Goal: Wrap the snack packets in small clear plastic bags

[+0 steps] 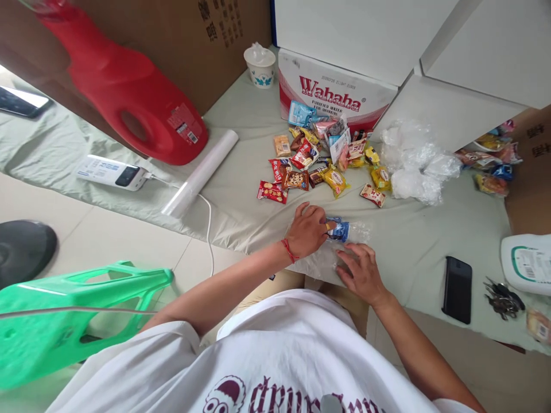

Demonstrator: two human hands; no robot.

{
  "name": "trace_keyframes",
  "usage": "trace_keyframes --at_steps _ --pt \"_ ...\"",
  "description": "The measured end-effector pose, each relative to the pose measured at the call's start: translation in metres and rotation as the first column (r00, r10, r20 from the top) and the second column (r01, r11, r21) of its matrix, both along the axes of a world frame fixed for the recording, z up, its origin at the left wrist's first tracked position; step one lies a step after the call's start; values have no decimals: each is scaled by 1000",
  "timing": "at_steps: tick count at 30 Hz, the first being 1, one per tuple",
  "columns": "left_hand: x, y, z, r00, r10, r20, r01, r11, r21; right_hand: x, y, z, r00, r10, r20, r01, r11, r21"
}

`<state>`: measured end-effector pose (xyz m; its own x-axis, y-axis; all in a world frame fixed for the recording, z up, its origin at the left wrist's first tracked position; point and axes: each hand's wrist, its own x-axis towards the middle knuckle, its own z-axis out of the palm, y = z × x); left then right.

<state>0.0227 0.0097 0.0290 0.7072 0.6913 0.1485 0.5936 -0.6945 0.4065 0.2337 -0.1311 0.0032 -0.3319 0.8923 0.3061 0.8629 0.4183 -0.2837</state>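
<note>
A small blue snack packet (pixel 338 230) lies in front of me on clear plastic film (pixel 316 261), which spreads out on both sides of it. My left hand (pixel 306 230), with a red string on the wrist and a ring, has its fingers closed on the packet's left end and partly hides it. My right hand (pixel 360 272) is just below and right of the packet, fingers apart and bent at the film's edge. Whether its fingertips touch the film is hard to make out. Beyond my hands lies a pile of wrapped snacks (pixel 305 155).
A Wahaha carton (pixel 338 92) and a paper cup (pixel 260 66) stand behind the snacks. Crumpled clear bags (pixel 419 160) lie to the right, near a phone (pixel 457 289) and keys (pixel 504 299). On the left are a plastic roll (pixel 201 172), power bank (pixel 112 172) and red jug (pixel 133 97).
</note>
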Motion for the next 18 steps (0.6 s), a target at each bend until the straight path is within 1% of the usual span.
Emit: trace_keyframes --at_steps 2,5,6,10,12,15,16,18 --pt "2 -1 2 1000 9 -4 -9 1000 10 -8 3 -4 1000 10 6 -10 999 34" --pt "3 0 4 999 32 -12 -32 999 12 -17 5 0 999 26 -29 -23 997 79" --pt "4 1 5 999 39 -14 -39 999 9 -17 4 3 999 1 -51 4 996 84" --pt "4 1 2 998 63 -6 -63 998 0 -11 -10 17 970 -179 -167 199 973 116" --pt "4 0 -1 998 68 -1 -68 998 -16 -10 -19 19 964 -196 -179 217 971 105" --pt "5 -2 -4 998 69 2 -69 997 -36 -20 -27 10 979 -159 -131 164 986 28" --pt "5 -2 -4 998 69 0 -69 997 -39 -24 -27 5 980 -162 -117 164 986 7" --pt "6 -3 -3 998 58 -14 -58 997 -44 -32 -22 -5 974 -205 -101 205 979 -17"
